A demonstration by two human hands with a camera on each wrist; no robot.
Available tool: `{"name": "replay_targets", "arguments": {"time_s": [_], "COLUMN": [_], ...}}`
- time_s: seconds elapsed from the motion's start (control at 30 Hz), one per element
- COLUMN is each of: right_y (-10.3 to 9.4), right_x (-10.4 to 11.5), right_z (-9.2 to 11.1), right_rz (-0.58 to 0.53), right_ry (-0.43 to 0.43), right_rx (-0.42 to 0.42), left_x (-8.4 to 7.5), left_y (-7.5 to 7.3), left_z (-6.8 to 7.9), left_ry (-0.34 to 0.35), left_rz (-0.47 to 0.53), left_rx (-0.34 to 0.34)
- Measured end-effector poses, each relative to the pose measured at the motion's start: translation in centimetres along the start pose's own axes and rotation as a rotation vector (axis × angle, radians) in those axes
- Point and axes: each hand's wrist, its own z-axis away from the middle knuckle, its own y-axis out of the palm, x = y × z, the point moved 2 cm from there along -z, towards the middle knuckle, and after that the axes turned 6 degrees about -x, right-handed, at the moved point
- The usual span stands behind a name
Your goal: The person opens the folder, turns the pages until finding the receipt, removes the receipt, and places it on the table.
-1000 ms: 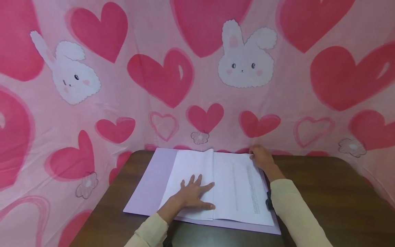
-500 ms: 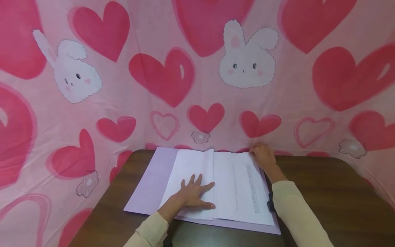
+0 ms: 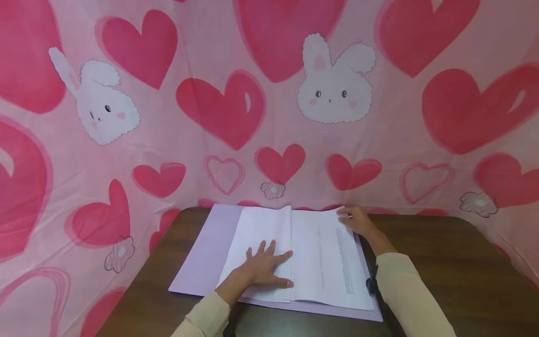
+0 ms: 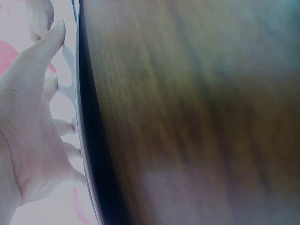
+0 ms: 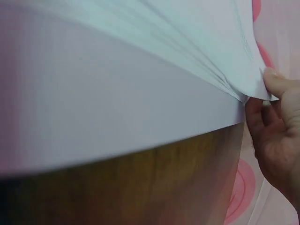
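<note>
Pinching page corner (image 5: 255, 86) with right hand (image 3: 358, 221); left hand (image 3: 266, 267) spread on opposite page (image 3: 261, 224). My worry: close-lying sheets (image 5: 197, 61) may lift together; hard pull could crease corner.

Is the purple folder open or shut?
Open. The purple folder lies spread on the table with white pages showing. The left hand rests on them, and the right hand pinches a page corner.
</note>
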Motion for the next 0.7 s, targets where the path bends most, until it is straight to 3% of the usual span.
{"name": "replay_targets", "arguments": {"time_s": [0.13, 0.3, 0.53, 0.7], "right_y": [0.0, -0.4, -0.6, -0.5], "right_x": [-0.1, 0.1, 0.4, 0.6], "right_z": [0.9, 1.8, 3.2, 4.3], "right_rz": [-0.058, -0.091, -0.168, -0.182], "right_ry": [0.086, 0.098, 0.186, 0.159], "right_rx": [0.056, 0.092, 0.148, 0.16], "left_x": [0.1, 0.0, -0.3, -0.3], "left_y": [0.2, 0.3, -0.1, -0.1], "left_z": [0.0, -0.2, 0.2, 0.3], "left_ry": [-0.001, -0.003, -0.011, -0.014], "left_rz": [-0.003, 0.0, 0.001, -0.006], "left_rx": [-0.004, 0.002, 0.001, -0.002]}}
